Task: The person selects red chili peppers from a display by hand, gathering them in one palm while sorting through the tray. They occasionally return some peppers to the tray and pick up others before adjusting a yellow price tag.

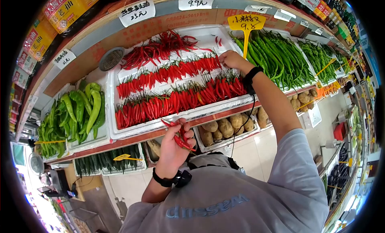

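Observation:
My left hand is closed around a few red chili peppers in front of the tray's near edge, their tips poking out between the fingers. At the right end of the middle row of red chilies, the fingers of my right hand pinch at a chili, largely hidden by the fingertips. The white foam tray holds two neat rows, the nearer row being thicker. A loose tangled heap of chilies lies at the back. Two small chilies lie apart near the back right.
Long green peppers adjoin on the right, behind a yellow price sign. Larger green peppers lie left, near a round metal strainer-like piece. Potatoes and cucumbers sit below. Bottles line the upper shelf.

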Demonstrator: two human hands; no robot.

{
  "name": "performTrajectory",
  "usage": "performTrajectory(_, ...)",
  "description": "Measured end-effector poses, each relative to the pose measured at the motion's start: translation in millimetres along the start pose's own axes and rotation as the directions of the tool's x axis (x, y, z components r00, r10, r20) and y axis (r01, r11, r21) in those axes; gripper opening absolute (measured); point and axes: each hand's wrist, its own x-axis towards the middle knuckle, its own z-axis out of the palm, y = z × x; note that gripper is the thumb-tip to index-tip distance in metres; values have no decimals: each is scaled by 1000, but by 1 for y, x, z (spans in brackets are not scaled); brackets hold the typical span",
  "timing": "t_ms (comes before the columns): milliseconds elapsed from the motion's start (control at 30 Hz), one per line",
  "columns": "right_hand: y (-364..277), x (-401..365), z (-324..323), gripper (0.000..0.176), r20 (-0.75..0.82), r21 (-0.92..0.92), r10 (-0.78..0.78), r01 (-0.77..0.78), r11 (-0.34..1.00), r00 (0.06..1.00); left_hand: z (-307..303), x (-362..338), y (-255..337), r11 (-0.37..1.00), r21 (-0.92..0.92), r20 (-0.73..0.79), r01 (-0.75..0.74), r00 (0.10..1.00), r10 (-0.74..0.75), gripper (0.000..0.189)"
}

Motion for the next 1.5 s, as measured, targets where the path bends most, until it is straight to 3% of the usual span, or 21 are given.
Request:
performTrajectory(33, 3, 1, 1, 28, 1, 4, -4, 4, 1000, 1000, 3, 3, -3, 1000, 10, -8, -2, 1000, 2, 14)
performTrajectory(100, 5, 4, 2, 26, 78, 198, 119, -132, 971, 990, 4, 8, -6, 1000, -21, 12, 20, 1000, -20, 14)
performTrajectory(233, 4, 3, 1, 26, 105, 233, 144, -165, 958, 984, 10, 11, -13, 998, -29, 65, 59, 996, -57, 15)
performTrajectory(300, -3, -4, 0, 26, 127, 388, 152, -190, 902, 980, 11, 10, -17, 997, -36, 71, 69, 995, -66, 15)
performTrajectory(533, -8, -5, -4, 30, 69, 409, 247, -254, 877, 966, 8, 9, -24, 997, 5, 77, 72, 994, -72, 20)
performTrajectory(633, -10, -11, -9, 23, 104, 311, 144, -170, 935, 984, 17, 8, -25, 1000, -10, 20, 22, 1000, -22, 26)
performTrajectory(800, -17, -20, -20, 26, 225, 137, 89, -122, 983, 970, 24, 15, -23, 998, -31, 116, -56, 992, 60, 33)
performTrajectory(900, -20, -29, -20, 27, 145, 74, -15, 5, 997, 989, 29, 17, -24, 995, -62, 134, -77, 987, 85, 39)
performTrajectory(967, -28, -44, -20, 25, -92, -231, -268, 242, 943, 959, 32, 19, -25, 991, -68, 145, -111, 982, 120, 42)
performTrajectory(1033, -84, -87, -20, 18, -246, -113, -354, 336, 935, 902, 30, 23, -25, 988, -86, 159, -131, 977, 144, 44)
performTrajectory(1100, -147, -152, -6, 14, -134, 136, -442, 458, 879, 887, 28, 29, -26, 974, -107, 190, -198, 958, 215, 47)
performTrajectory(1133, -160, -170, 2, 14, 10, 163, -394, 387, 907, 919, 27, 31, -26, 971, -129, 218, -200, 950, 225, 48)
performTrajectory(1167, -168, -181, 10, 16, 151, 181, -339, 311, 933, 929, 27, 33, -27, 972, -130, 217, -196, 951, 221, 48)
performTrajectory(1233, -168, -187, 33, 20, 156, 17, -448, 452, 892, 880, 26, 37, -27, 965, -127, 198, -228, 948, 250, 49)
performTrajectory(1267, -167, -188, 40, 22, 83, 58, -478, 475, 878, 874, 27, 36, -28, 965, -170, 211, -201, 949, 235, 49)
performTrajectory(1400, -167, -183, 39, 20, 91, 80, -488, 482, 872, 868, 24, 38, -26, 963, -155, 193, -221, 949, 249, 49)
performTrajectory(1500, -172, -181, 28, 19, 216, 67, -448, 445, 893, 867, 25, 37, -25, 957, -192, 193, -219, 947, 255, 49)
